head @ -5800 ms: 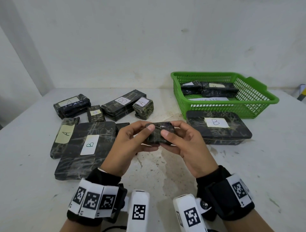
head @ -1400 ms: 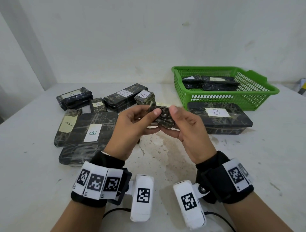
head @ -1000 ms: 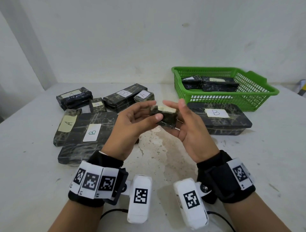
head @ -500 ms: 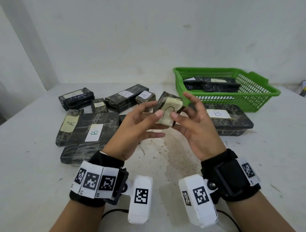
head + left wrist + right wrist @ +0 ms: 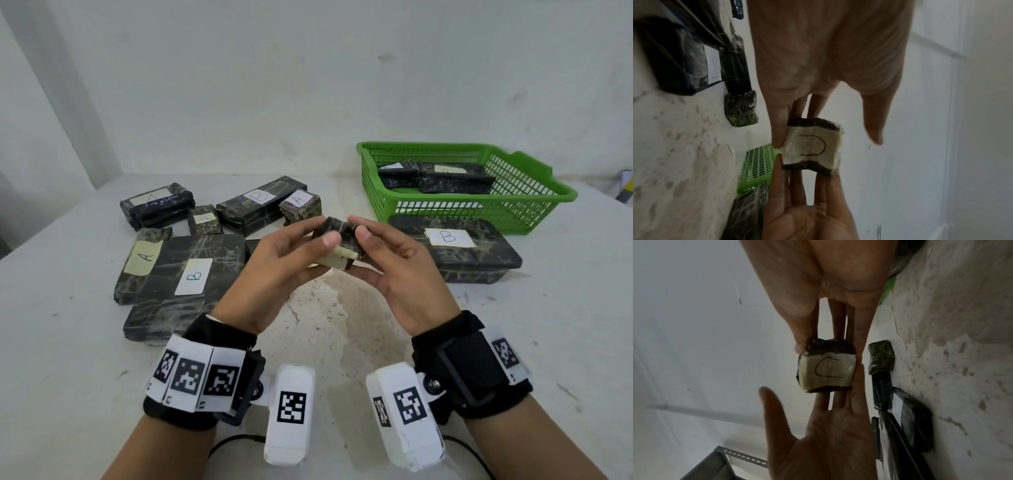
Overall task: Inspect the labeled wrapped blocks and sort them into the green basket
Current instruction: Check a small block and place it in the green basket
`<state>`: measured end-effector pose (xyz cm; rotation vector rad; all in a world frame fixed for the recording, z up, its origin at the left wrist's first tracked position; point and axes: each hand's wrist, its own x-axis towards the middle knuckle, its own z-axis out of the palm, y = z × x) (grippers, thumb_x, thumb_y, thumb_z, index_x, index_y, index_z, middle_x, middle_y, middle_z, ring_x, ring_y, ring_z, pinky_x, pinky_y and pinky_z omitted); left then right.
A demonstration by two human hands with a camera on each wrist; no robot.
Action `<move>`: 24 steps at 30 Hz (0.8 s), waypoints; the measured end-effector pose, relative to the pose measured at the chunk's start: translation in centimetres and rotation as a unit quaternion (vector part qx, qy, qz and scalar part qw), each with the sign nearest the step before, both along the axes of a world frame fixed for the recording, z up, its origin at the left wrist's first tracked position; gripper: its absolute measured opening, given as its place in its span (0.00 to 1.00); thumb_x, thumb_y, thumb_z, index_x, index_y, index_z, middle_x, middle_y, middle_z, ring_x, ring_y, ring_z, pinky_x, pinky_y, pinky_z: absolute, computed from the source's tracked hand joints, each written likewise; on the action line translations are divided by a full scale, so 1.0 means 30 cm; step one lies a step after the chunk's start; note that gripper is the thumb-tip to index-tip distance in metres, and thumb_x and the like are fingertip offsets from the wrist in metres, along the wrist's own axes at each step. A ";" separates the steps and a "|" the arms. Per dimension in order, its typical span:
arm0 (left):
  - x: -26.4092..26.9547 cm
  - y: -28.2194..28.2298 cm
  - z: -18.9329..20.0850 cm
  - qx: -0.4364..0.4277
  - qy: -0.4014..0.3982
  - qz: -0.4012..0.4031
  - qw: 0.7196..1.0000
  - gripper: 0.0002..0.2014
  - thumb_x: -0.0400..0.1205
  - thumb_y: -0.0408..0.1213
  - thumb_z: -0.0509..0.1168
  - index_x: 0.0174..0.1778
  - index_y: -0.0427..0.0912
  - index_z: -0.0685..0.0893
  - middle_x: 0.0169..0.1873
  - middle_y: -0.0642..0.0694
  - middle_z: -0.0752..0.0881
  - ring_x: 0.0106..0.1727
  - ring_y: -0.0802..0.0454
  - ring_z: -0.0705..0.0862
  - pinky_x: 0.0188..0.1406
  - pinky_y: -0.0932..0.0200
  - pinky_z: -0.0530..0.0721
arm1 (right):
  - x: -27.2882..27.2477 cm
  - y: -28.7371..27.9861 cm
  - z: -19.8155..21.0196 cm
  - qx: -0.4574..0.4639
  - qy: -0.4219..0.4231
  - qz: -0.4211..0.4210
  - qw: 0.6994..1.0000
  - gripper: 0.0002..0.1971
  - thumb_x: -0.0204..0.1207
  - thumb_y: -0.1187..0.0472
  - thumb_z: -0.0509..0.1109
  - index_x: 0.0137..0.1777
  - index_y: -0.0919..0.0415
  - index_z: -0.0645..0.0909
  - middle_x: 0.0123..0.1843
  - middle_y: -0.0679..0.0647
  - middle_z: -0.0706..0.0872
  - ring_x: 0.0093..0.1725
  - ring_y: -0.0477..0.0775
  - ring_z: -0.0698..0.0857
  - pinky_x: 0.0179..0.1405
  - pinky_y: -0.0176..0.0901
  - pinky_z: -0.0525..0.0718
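Observation:
Between my two hands, above the table's middle, is a small dark wrapped block (image 5: 342,236). Its cream label faces down and back towards my wrists and reads C (image 5: 827,369) (image 5: 813,146). My right hand (image 5: 364,240) pinches the block, thumb on one edge and fingers behind it. My left hand (image 5: 320,241) has straight fingers (image 5: 779,131) against the block's other side, while its thumb (image 5: 873,131) stands off the block. The green basket (image 5: 548,200) sits at the back right and holds two dark wrapped blocks (image 5: 455,176).
A large flat block marked B (image 5: 455,253) lies just in front of the basket. To the left lie several more wrapped blocks marked A or B, among them a big flat B block (image 5: 188,281) and an A cube (image 5: 301,207). A wall stands behind the table.
Half a second ago the C label was tilted up towards my face. The block has since tipped over so the label faces down, and my left thumb has come off it.

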<state>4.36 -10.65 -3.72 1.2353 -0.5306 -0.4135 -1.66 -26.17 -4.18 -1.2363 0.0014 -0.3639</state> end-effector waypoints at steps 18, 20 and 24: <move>-0.004 -0.009 -0.015 0.048 -0.020 0.052 0.997 0.09 0.79 0.34 0.69 0.53 0.37 0.88 0.44 0.38 0.93 0.45 0.49 0.91 0.47 0.54 0.91 | -0.008 0.001 -0.003 -0.039 0.025 -0.018 0.999 0.14 0.69 0.53 0.73 0.47 0.63 0.89 0.40 0.54 0.92 0.40 0.50 0.91 0.37 0.42 0.90; -0.006 -0.008 -0.013 0.051 -0.023 0.059 0.997 0.09 0.80 0.35 0.69 0.53 0.36 0.88 0.44 0.37 0.92 0.45 0.47 0.91 0.47 0.53 0.92 | -0.007 0.002 -0.003 -0.049 0.034 -0.013 0.998 0.16 0.69 0.50 0.73 0.49 0.62 0.89 0.42 0.55 0.92 0.43 0.52 0.92 0.40 0.43 0.89; -0.016 -0.005 0.002 0.054 -0.029 0.038 0.997 0.18 0.74 0.47 0.70 0.54 0.39 0.90 0.44 0.42 0.93 0.48 0.50 0.91 0.50 0.54 0.91 | -0.013 0.000 0.000 -0.051 0.015 -0.011 0.999 0.13 0.68 0.56 0.75 0.49 0.63 0.88 0.41 0.53 0.92 0.43 0.51 0.91 0.41 0.47 0.91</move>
